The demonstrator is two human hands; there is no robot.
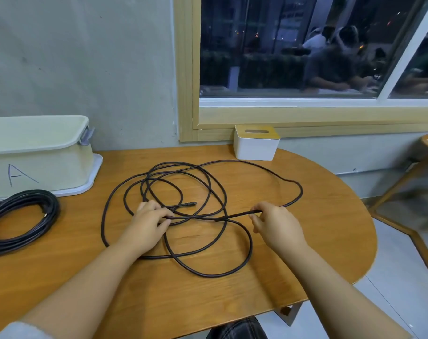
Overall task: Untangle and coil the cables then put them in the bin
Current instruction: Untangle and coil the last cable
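Both forearms are bare from wrist to near the elbow, and the left hand [148, 222] and right hand [277, 226] wear no rings, watch or gloves. A light grey sleeve [19, 331] edge shows at the left upper arm. Dark checked fabric [237, 330] covers the lap below the table edge.

Both of your bare forearms reach forward from the lower edge of the view, converging toward the middle. Your left hand [148, 222] lies palm down, knuckles up, fingers curled toward the right with the tips closed in a pinch. Your right hand [277, 225] sits level with it and well apart, back of the hand up, thumb and forefinger pinched together and pointing left, remaining fingers curled beneath.
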